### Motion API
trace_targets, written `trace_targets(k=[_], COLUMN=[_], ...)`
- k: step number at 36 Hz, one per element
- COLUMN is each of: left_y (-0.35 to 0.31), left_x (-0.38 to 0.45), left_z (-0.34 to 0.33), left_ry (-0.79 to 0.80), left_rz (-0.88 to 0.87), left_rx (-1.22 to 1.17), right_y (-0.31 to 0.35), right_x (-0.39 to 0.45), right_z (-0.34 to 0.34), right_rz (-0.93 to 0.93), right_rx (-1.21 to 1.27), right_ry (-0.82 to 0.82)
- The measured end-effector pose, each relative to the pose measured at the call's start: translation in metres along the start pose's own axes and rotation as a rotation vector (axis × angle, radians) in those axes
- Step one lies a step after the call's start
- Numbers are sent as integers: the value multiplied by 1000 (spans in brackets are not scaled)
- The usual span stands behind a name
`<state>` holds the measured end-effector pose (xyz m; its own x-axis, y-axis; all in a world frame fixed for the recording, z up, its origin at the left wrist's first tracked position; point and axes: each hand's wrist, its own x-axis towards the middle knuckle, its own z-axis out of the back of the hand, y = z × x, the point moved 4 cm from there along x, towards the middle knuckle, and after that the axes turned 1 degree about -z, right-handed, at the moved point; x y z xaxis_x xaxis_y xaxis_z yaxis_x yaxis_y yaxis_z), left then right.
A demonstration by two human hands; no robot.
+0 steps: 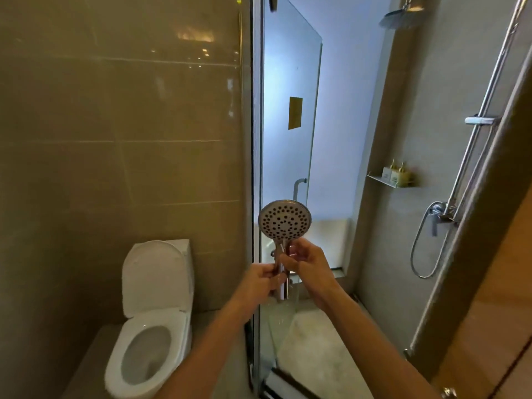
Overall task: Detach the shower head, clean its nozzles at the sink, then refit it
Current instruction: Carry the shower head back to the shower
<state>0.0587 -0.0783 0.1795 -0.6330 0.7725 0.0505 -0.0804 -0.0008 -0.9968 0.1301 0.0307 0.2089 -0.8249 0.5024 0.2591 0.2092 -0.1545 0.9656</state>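
Note:
A chrome hand shower head (284, 219) stands upright in front of me, its round nozzle face with dark holes turned toward me. My left hand (260, 281) grips the lower part of its handle. My right hand (303, 262) pinches the handle just below the head. No hose shows at the handle's bottom end. The shower hose (419, 249) hangs in a loop from the mixer valve (436, 215) on the right wall. The slider bracket (480, 120) on the riser rail (486, 102) holds nothing.
A toilet (152, 309) with its lid up stands at lower left. The glass shower door (288, 116) is straight ahead with its handle (299, 187). A fixed overhead shower (400, 18) hangs at top right. A small shelf (391, 180) carries two bottles. A pale mat (313, 341) lies on the shower floor.

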Motion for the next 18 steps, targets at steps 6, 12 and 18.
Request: trace_targets(k=[6, 12, 18], left_y=[7, 18, 18], left_x=[65, 135, 213], left_z=[6, 15, 24], left_ry=[60, 146, 225], left_rz=[-3, -18, -46], left_rx=[-46, -36, 18], right_y=[-17, -33, -45], right_x=[51, 105, 161], right_z=[17, 29, 42], right_rz=[8, 8, -18], right_rx=[-25, -60, -108], right_ry=[-75, -178, -292])
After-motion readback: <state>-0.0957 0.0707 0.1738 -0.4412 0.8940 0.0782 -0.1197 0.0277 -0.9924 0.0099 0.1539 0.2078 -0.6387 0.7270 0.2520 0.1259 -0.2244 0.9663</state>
